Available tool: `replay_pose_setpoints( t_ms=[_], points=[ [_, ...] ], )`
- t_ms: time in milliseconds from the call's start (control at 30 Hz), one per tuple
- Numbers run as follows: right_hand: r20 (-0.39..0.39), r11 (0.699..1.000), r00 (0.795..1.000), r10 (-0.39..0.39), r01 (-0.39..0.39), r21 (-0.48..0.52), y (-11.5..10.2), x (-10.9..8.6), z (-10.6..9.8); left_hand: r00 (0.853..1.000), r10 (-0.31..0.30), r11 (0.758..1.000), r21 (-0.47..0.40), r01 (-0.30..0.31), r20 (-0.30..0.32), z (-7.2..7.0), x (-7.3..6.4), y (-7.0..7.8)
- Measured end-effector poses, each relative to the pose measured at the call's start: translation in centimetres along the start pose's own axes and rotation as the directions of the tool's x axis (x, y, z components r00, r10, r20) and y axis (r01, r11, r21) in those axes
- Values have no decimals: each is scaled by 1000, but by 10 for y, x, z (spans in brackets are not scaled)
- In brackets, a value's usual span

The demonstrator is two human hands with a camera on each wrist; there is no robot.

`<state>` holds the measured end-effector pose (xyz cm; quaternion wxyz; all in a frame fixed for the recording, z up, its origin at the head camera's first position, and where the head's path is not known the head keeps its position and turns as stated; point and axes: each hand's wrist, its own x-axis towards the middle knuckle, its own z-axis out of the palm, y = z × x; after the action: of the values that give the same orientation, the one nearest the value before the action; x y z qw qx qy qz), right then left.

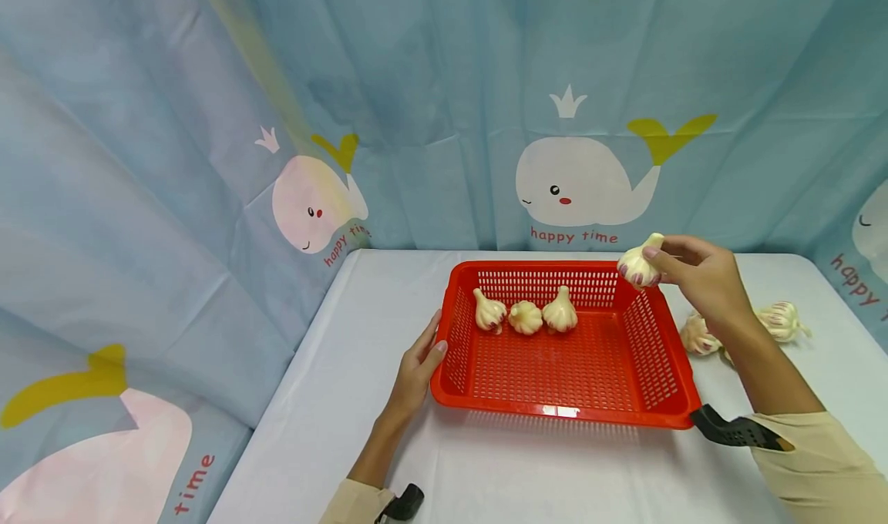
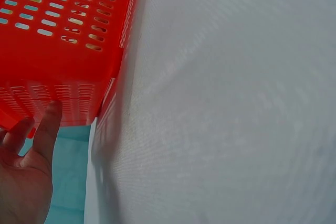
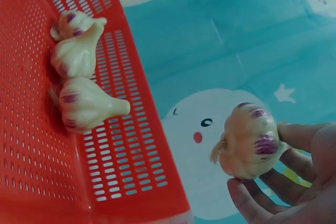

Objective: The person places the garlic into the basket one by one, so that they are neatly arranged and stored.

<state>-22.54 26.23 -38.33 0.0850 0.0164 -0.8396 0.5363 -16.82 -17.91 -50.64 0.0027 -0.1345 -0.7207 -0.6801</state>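
A red plastic basket (image 1: 548, 420) with slotted walls stands on the white table. Three garlic bulbs sit in a row near its back wall: a left garlic bulb (image 1: 489, 311), a middle garlic bulb (image 1: 526, 318) and a right garlic bulb (image 1: 560, 312). My right hand (image 1: 704, 273) pinches another garlic bulb (image 3: 249, 142) between thumb and fingers, above the basket's back right corner. At the basket's left side, my left hand (image 1: 414, 370) touches the rim and outer wall; its visible fingers (image 2: 49, 129) look straight in the left wrist view.
On the table (image 1: 333, 401), right of the basket, lie more garlic bulbs, one (image 1: 701, 335) partly hidden by my right forearm and another (image 1: 782, 321) beyond it. A blue curtain (image 1: 444, 108) with whale prints hangs behind and along the left.
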Motion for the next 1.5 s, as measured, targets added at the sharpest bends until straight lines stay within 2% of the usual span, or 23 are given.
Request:
replay_pose_setpoints(
  t_ms=[267,533,700,867,1267,1500],
  points=[
    [67,995,996,59,-54,-81,-4,10,13,1000,-4,1000,-14,4,9,0,0,1],
    [142,999,989,29,-26,-27,1,22,21,1000,-7,1000,-15,7,2,0,0,1],
    [165,999,985,44,-40,-31,4,27,25,1000,-9,1000,-9,9,2,0,-1,0],
    [216,997,974,59,-48,-55,7,30,28,1000,-8,1000,-9,8,7,0,-1,0],
    [345,995,933,99,-94,-31,12,35,33,1000,-3,1000,-8,3,3,1,-1,2],
    [352,994,930,102,-78,-82,18,38,39,1000,-17,1000,-1,17,-11,1,-1,2]
  ],
)
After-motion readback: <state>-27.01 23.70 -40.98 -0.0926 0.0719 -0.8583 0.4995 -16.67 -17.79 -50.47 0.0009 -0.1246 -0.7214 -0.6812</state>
